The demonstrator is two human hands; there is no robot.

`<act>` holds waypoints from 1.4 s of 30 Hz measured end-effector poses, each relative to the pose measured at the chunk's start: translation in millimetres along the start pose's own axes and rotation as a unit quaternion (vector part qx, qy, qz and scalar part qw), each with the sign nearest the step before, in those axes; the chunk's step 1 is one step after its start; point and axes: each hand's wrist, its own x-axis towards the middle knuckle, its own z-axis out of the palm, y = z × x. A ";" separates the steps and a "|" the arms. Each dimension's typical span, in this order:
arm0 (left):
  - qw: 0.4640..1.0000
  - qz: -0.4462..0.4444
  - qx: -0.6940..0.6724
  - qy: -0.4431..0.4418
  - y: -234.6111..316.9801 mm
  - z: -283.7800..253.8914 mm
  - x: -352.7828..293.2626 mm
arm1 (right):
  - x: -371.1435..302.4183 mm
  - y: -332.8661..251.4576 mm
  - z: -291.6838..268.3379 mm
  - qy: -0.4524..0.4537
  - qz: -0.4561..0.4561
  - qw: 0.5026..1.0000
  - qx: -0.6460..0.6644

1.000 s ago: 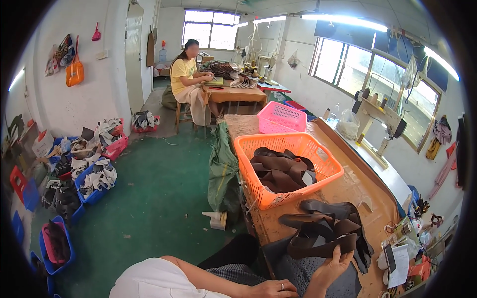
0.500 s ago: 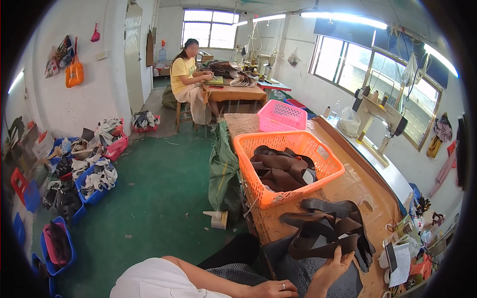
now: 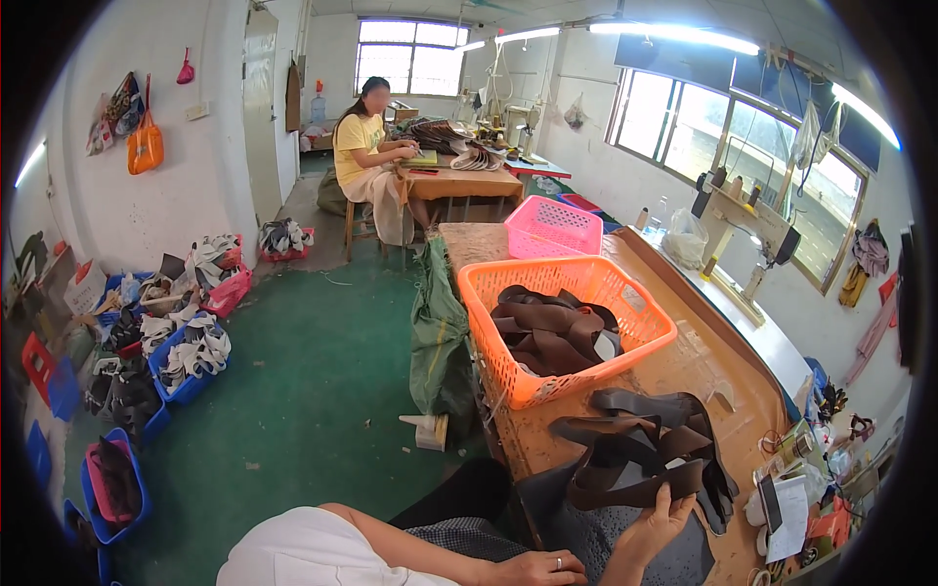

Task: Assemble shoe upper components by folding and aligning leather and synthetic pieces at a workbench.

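Observation:
My right hand pinches the edge of a dark brown leather-like shoe upper, its thumb and fingers closed on the curved band. This piece belongs to a loose pile of dark looped uppers on the near end of the workbench. My left hand, wearing a ring, lies low by the bench edge with its fingers loosely laid out; the lower edge of the picture cuts it off in part. No held thing shows in it. Under the pile lies a dark grey, speckled sheet.
An orange basket of brown pieces stands beyond the pile on the workbench, a pink basket behind it. A green sack hangs at the left edge. Filled blue bins line the floor. A co-worker sits at a far table.

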 end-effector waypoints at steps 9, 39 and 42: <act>1.000 0.003 0.011 0.004 -2.1 -2.2 2.2 | 0.4 1.3 -6.7 0.000 -0.005 1.000 -0.008; 0.997 -0.028 0.033 -0.068 -28.3 -22.6 54.9 | -76.2 -35.3 -111.1 0.132 -0.080 0.908 -0.389; 0.994 -0.055 0.048 -0.087 -27.2 -26.0 53.1 | -86.9 -42.9 -80.2 0.040 -0.128 0.897 -0.421</act>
